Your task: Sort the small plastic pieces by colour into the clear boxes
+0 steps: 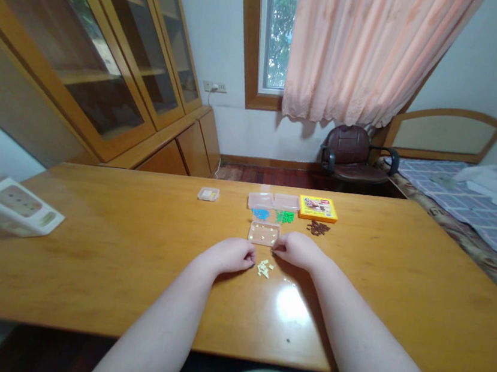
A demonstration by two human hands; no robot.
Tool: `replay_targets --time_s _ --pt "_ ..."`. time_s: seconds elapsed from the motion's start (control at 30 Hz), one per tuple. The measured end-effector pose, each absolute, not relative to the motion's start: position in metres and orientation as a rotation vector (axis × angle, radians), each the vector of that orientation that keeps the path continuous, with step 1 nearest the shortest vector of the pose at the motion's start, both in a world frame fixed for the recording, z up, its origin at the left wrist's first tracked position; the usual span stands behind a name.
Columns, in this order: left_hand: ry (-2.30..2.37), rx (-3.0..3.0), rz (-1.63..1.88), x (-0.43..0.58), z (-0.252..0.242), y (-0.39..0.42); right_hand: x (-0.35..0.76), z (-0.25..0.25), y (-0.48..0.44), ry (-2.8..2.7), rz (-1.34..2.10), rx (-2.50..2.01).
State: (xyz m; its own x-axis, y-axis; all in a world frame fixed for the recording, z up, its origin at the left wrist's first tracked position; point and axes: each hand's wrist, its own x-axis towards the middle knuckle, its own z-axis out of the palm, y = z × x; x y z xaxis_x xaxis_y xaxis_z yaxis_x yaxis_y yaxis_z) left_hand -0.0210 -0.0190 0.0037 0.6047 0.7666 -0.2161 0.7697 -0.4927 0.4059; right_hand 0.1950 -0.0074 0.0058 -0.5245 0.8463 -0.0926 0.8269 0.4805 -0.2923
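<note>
Small flat pale-yellow pieces (264, 268): loose pile on brown wooden table (110, 241), beside left hand (236, 254); others spaced inside shallow see-through plastic tray (257, 232). Left hand: fingers curled, any hold hidden. Right hand (298, 250): fingertips bunched by tray's right edge; hold cannot be told.

white glare burns the near tabletop (132, 244); edges look stretched.

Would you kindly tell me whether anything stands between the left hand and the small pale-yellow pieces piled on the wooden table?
Nothing visible does; the left hand is just left of the small pale-yellow pieces.
</note>
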Motion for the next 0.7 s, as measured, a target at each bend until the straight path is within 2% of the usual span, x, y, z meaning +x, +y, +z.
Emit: replay_targets --time_s 0.13,0.37,0.47,0.7 --pt "1.239 2.386 0.086 -0.022 0.007 -0.017 0.192 0.006 -0.008 -2.693 0.39 -1.532" --pt "1.525 2.372 0.519 -0.021 0.008 -0.01 0.185 0.001 -0.008 -2.743 0.256 -1.533" --pt "1.455 2.406 0.492 -0.021 0.007 -0.011 0.185 -0.001 -0.008 -2.736 0.265 -1.522" --pt "1.046 2.453 0.171 -0.013 0.015 -0.025 0.188 0.003 -0.008 -2.655 0.34 -1.491"
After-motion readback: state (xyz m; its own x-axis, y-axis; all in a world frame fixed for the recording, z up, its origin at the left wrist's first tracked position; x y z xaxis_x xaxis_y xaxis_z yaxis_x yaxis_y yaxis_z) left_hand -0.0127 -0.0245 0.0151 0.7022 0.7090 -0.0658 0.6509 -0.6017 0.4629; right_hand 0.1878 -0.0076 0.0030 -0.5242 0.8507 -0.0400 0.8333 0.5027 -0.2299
